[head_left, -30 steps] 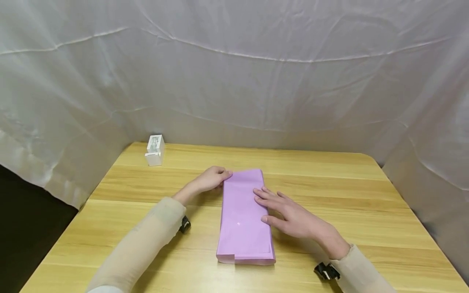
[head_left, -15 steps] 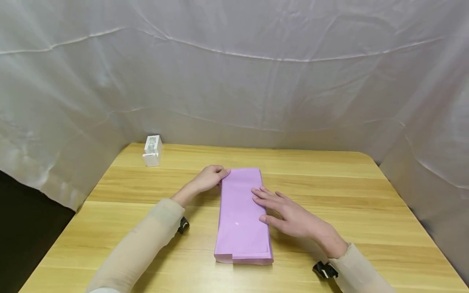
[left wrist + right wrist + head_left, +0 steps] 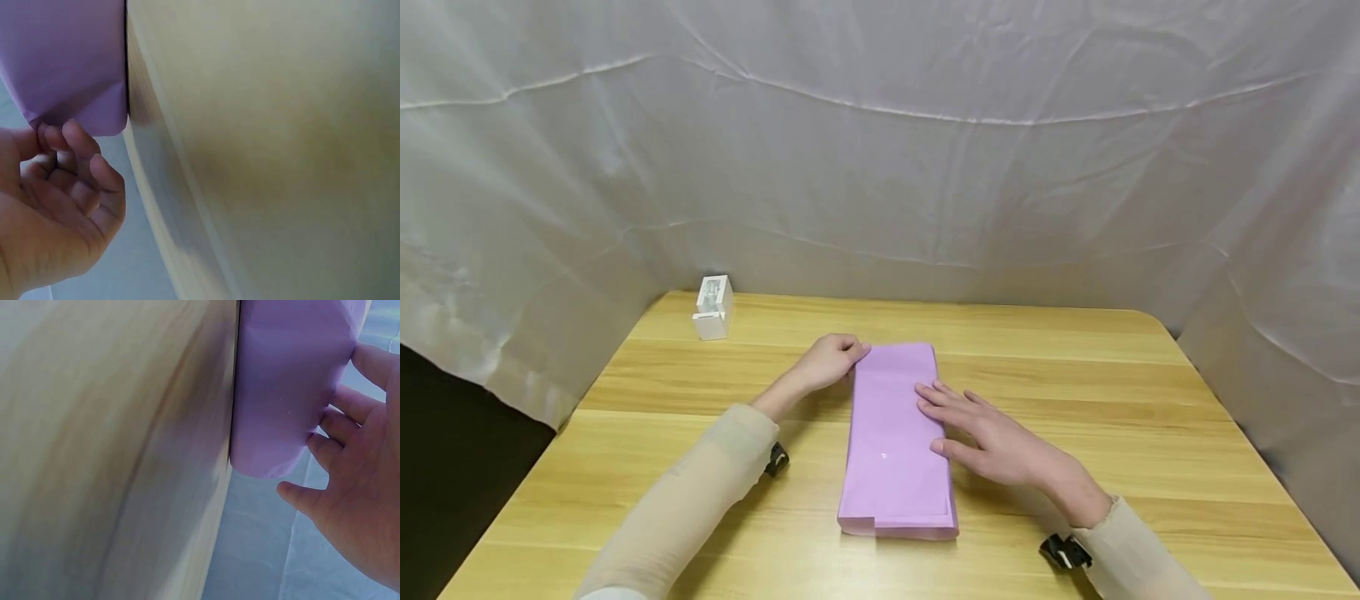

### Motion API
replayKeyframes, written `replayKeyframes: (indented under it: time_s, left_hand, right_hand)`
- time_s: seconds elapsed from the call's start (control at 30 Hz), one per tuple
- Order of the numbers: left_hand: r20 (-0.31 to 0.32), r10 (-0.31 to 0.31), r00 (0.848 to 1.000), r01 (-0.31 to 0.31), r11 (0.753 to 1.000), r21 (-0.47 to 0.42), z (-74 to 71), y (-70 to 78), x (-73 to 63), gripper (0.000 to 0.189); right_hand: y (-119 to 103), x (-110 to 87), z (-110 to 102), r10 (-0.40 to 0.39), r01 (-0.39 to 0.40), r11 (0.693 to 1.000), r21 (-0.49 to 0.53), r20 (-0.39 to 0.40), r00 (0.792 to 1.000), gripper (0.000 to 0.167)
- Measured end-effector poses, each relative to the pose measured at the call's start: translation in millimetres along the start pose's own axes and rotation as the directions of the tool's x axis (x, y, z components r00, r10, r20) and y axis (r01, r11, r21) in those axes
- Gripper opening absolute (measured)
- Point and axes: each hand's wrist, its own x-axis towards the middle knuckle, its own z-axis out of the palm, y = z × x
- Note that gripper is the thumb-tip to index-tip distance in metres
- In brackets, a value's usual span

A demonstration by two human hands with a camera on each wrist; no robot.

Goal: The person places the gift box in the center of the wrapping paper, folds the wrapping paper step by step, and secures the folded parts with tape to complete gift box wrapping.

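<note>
A long lilac paper sleeve [image 3: 895, 433], folded over with an overlapping layer along its near end, lies lengthwise on the table. My left hand [image 3: 831, 361] pinches its far left corner between thumb and fingers. In the left wrist view the paper [image 3: 69, 56] creases where my left hand [image 3: 62, 200] grips it. My right hand [image 3: 992, 437] rests with spread, fairly straight fingers on the right long edge. The right wrist view shows several fingertips of my right hand [image 3: 356, 450] touching the side of the paper [image 3: 287, 387], which bulges off the tabletop. The little finger stands apart from it.
A small white box-shaped holder [image 3: 712, 308] with something clear in its top stands at the table's back left corner. The wooden table [image 3: 1075, 358] is bordered by a grey-white fabric curtain [image 3: 925, 183] at the back and sides.
The paper's far end looks slightly flatter and straighter than a second ago. Both hands keep their places on it; the whole view has shifted a little.
</note>
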Motion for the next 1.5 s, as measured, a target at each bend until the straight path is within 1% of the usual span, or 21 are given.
replayKeyframes:
  time_s: [0.1, 0.17, 0.27, 0.4, 0.5, 0.57, 0.67, 0.7, 0.77, 0.87, 0.93, 1.0, 1.13, 1.27, 1.37, 1.43, 1.5]
  left_hand:
    - [0.009, -0.015, 1.0, 0.015, 1.0, -0.003, -0.1, -0.7, -4.4, 0.046]
    - [0.028, -0.026, 0.999, 0.026, 1.0, -0.005, -1.4, 0.3, -9.7, 0.047]
    - [0.05, -0.018, 0.999, 0.019, 1.0, -0.012, -3.7, 3.4, -17.8, 0.044]
    - [0.042, 0.014, 0.999, -0.013, 0.999, -0.033, -3.0, 7.4, -26.9, 0.039]
    - [0.044, 0.031, 0.999, -0.03, 0.999, -0.026, -0.3, 10.1, -38.0, 0.037]
    - [0.06, 0.053, 0.997, -0.053, 0.999, -0.006, 2.4, 12.1, -48.2, 0.034]
    - [0.091, 0.11, 0.99, -0.115, 0.992, 0.057, 5.7, 16.1, -66.1, 0.025]
    - [0.097, 0.135, 0.986, -0.143, 0.986, 0.084, 6.7, 17.6, -72.0, 0.022]
    - [0.1, 0.203, 0.974, -0.216, 0.964, 0.157, 8.5, 19.9, -82.9, 0.017]
    - [0.098, 0.292, 0.951, -0.307, 0.914, 0.264, 10.9, 22.6, -96.4, 0.015]
    - [0.104, 0.319, 0.942, -0.335, 0.881, 0.334, 12.4, 23.8, -102.2, 0.022]
    - [0.118, 0.321, 0.94, -0.341, 0.858, 0.384, 13.3, 25.0, -105.8, 0.034]
    - [0.148, 0.297, 0.943, -0.332, 0.829, 0.45, 15.8, 26.5, -104.9, 0.052]
    - [0.18, 0.279, 0.943, -0.332, 0.823, 0.461, 18.7, 27.6, -101.9, 0.061]
    - [0.197, 0.265, 0.944, -0.328, 0.822, 0.465, 19.8, 28.9, -101.5, 0.065]
    - [0.201, 0.268, 0.942, -0.333, 0.816, 0.473, 20.5, 29.2, -101.0, 0.065]
    - [0.199, 0.283, 0.938, -0.346, 0.805, 0.483, 21.2, 29.7, -100.3, 0.064]
  right_hand:
    - [-0.1, -0.5, -0.3, 0.005, -0.005, 1.0, 0.003, 0.002, 1.0, 0.06]
    - [-0.2, -0.6, -0.5, 0.008, -0.008, 1.0, 0.006, 0.004, 1.0, 0.06]
    - [0.8, -0.4, -0.6, 0.019, -0.019, 1.0, 0.013, 0.009, 1.0, 0.061]
    - [2.7, 0.0, -0.7, 0.018, -0.018, 1.0, 0.011, 0.003, 1.0, 0.061]
    - [3.0, -0.4, -0.3, 0.01, -0.01, 1.0, 0.007, -0.003, 1.0, 0.06]
    - [2.5, -1.1, -0.2, 0.006, -0.006, 1.0, 0.002, -0.008, 1.0, 0.06]
    - [1.5, -2.3, -0.3, 0.005, -0.005, 1.0, -0.008, -0.02, 1.0, 0.06]
    - [1.1, -2.7, -0.4, 0.008, -0.008, 1.0, -0.01, -0.022, 1.0, 0.06]
    - [0.4, -3.2, -0.6, 0.01, -0.011, 1.0, -0.015, -0.024, 1.0, 0.06]
    - [0.2, -3.9, -1.1, 0.02, -0.02, 1.0, -0.016, -0.02, 1.0, 0.06]
    - [1.0, -3.3, -1.7, 0.019, -0.019, 0.999, -0.029, -0.02, 1.0, 0.06]
    - [2.4, -1.3, -1.9, 0.02, -0.021, 0.999, -0.047, -0.026, 0.999, 0.06]
    - [4.1, 2.3, -2.5, 0.038, -0.041, 0.996, -0.075, -0.045, 0.998, 0.06]
    - [0.9, 1.3, -2.2, 0.051, -0.058, 0.991, -0.117, -0.069, 0.996, 0.059]
    - [-3.8, 0.4, -1.2, 0.029, -0.048, 0.985, -0.165, -0.118, 0.993, 0.058]
    - [-7.3, 0.5, -0.9, 0.014, -0.041, 0.981, -0.187, -0.145, 0.989, 0.057]
    - [-10.0, 0.2, -0.3, 0.026, -0.055, 0.98, -0.192, -0.155, 0.988, 0.056]
